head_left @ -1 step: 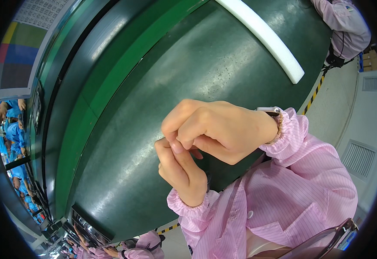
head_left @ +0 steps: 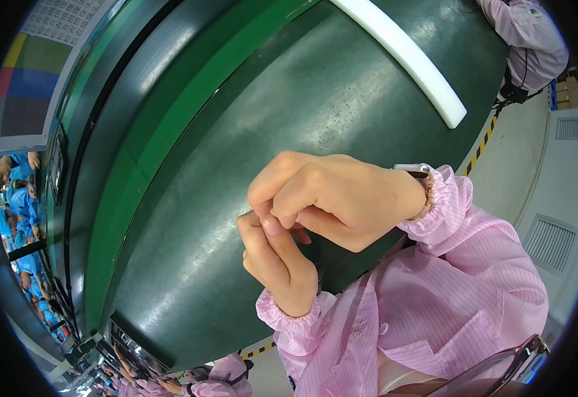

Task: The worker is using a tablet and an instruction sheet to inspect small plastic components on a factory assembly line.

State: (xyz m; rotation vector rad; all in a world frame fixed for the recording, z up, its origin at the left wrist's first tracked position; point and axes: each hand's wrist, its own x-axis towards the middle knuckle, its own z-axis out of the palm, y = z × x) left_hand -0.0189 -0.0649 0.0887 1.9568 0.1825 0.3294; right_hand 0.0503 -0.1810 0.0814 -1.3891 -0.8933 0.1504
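My left hand [head_left: 277, 257] and my right hand [head_left: 342, 198] meet above the green tabletop [head_left: 236, 172], touching at the fingertips. Both are closed, fingers bent and pinched together. Whatever lies between the fingertips, if anything, is hidden or too small to make out. A watch [head_left: 413, 169] and a beaded bracelet [head_left: 428, 193] circle my right wrist. Pink striped sleeves [head_left: 461, 212] with gathered cuffs cover both arms.
A long white foam strip [head_left: 414, 63] lies across the table's far right. Along the left runs a raised green ledge [head_left: 130, 165]. One co-worker in pink [head_left: 530, 40] is at the upper right; others in blue [head_left: 23, 205] appear at far left. A dark tray-like object [head_left: 136, 344] rests lower left.
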